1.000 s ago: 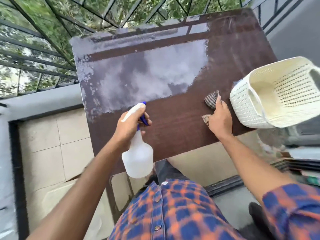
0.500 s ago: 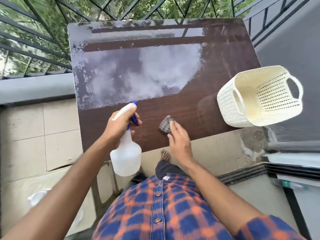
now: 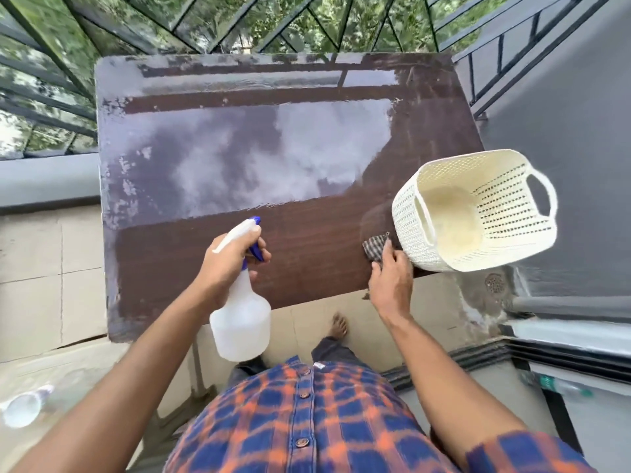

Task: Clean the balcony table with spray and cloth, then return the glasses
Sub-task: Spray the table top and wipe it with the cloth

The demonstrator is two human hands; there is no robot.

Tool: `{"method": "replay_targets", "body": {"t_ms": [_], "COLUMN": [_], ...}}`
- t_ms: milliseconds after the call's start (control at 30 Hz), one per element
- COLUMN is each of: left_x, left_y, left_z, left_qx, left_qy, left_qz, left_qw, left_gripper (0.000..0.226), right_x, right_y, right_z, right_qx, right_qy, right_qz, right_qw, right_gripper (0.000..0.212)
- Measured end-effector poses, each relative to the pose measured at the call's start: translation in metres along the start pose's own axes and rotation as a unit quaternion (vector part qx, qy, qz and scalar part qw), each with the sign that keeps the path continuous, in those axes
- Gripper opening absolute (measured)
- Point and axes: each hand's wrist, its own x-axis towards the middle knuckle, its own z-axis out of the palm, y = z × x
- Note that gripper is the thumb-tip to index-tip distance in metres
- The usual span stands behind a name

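Note:
The dark brown balcony table (image 3: 307, 240) has a wet, shiny film over its far and middle parts. My left hand (image 3: 228, 264) grips a white spray bottle (image 3: 240, 322) with a blue trigger, held over the table's near edge with the nozzle pointing away. My right hand (image 3: 391, 278) presses a bunched checked cloth (image 3: 375, 249) onto the near right part of the table, fingers curled over it, right beside the basket. A blurred clear glass (image 3: 20, 407) lies on the floor at the bottom left.
An empty cream plastic basket (image 3: 409, 216) with handles sits at the table's right edge, partly overhanging. A black metal railing (image 3: 51, 107) runs behind and to the left. A grey wall stands on the right. My bare foot (image 3: 338, 327) is on the tiled floor below the table.
My right hand swept the cloth left toward the table's middle, then back right next to the basket. My left hand kept its hold on the spray bottle.

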Motion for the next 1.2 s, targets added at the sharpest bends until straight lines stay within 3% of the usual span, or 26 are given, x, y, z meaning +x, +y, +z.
{"method": "replay_targets", "body": {"t_ms": [200,300,400,467,567,667,733,833,933,1033,1133,1200], "left_x": [0.002,-0.001,-0.005,-0.008,-0.016,-0.023,-0.026,-0.028,-0.027,-0.022,-0.017,-0.015], "left_y": [-0.002,-0.003,-0.005,-0.005,-0.007,-0.011,-0.016,-0.023,-0.022,-0.018,-0.006,0.004], "left_z": [0.034,0.046,0.052,0.052,0.054,0.055,0.055,0.056,0.058,0.059,0.058,0.058], "left_qx": [-0.009,0.002,-0.016,-0.041,-0.062,-0.062,-0.059,-0.062,-0.056,-0.053,-0.062,-0.069], "left_qy": [0.070,0.102,0.153,0.189,0.225,0.223,0.212,0.198,0.172,0.156,0.156,0.161], "left_qz": [-0.010,-0.009,-0.004,0.012,0.016,0.010,0.003,-0.005,-0.015,-0.006,0.005,0.022], "left_qw": [0.997,0.995,0.988,0.981,0.972,0.973,0.976,0.978,0.983,0.986,0.986,0.984], "left_gripper": [0.028,0.030,0.031,0.031,0.030,0.030,0.031,0.034,0.035,0.035,0.032,0.031], "right_x": [0.045,0.066,0.080,0.075,0.044,0.008,0.000,0.009,0.017,0.013,0.007,0.006], "right_y": [-0.046,-0.071,-0.100,-0.118,-0.116,-0.064,-0.011,0.046,0.036,-0.001,-0.029,-0.039], "right_z": [0.005,0.014,0.027,0.032,0.037,0.033,0.026,0.013,0.011,0.008,0.001,-0.006], "right_qx": [0.039,0.035,0.048,0.051,0.087,0.103,0.108,0.106,0.095,0.102,0.130,0.169], "right_qy": [-0.013,-0.018,-0.060,-0.120,-0.184,-0.215,-0.164,-0.072,-0.038,-0.107,-0.230,-0.320], "right_qz": [0.019,-0.045,-0.170,-0.289,-0.465,-0.548,-0.531,-0.358,-0.236,-0.250,-0.297,-0.237], "right_qw": [0.999,0.998,0.982,0.948,0.862,0.802,0.824,0.925,0.966,0.957,0.917,0.902], "right_gripper": [0.061,0.063,0.066,0.069,0.063,0.059,0.062,0.066,0.061,0.061,0.061,0.059]}}
